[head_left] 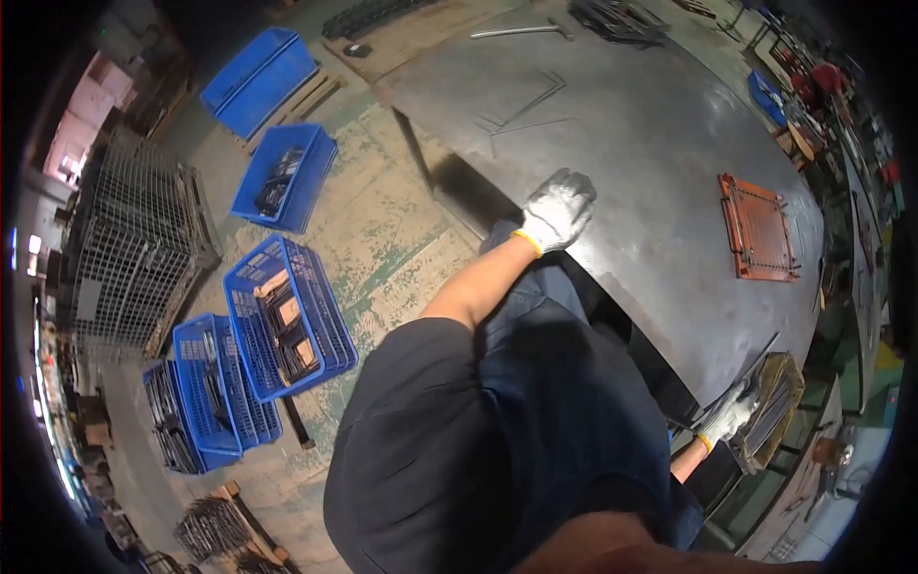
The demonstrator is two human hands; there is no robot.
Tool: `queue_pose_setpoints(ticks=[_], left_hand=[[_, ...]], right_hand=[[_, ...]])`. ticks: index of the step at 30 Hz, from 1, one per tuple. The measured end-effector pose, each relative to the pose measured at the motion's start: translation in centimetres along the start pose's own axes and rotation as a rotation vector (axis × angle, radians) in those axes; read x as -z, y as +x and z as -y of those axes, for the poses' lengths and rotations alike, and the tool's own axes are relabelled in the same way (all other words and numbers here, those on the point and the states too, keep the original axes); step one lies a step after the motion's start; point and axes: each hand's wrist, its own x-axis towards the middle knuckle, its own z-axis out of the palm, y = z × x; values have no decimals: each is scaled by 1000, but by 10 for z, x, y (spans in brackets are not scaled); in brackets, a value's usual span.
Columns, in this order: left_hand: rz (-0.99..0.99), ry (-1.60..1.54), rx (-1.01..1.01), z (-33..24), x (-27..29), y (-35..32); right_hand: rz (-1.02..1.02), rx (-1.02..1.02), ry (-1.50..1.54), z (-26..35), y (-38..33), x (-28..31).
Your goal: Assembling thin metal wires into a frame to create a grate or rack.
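My left hand (pixel 559 210), in a white and grey glove, lies on the near edge of a large grey metal table (pixel 660 163), its fingers stretched out and holding nothing. Low on the right, my gloved right hand (pixel 732 413) is closed around thin dark metal rods (pixel 762 358) that stick out past the fingers. It is right beside a yellowish, worn box (pixel 786 368) with long dark metal pieces in it. Farther up the table lie thin bent wire rods (pixel 535 105). An orange-red metal plate with pins along its sides (pixel 760 230) sits on the table's right part.
A hammer (pixel 521 32) and a pile of dark metal parts (pixel 617 19) lie at the table's far end. Blue crates (pixel 330 325) with metal parts stand on the floor to my left, near a wire mesh cage (pixel 134 249). Bundled metal pieces (pixel 212 529) lie lower left.
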Motion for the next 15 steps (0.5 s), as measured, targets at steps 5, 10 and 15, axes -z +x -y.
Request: queue_pose_setpoints(ticks=[5,10,15], left_hand=[[-203,91,-112,8,-42,33],[-182,102,-100,-19,-64,59],[244,-153,64,-72,-60,44]], right_hand=[[207,224,584,113,-22,-26],[591,441,874,213,-39,-20],[770,678,990,267,-64,-12]])
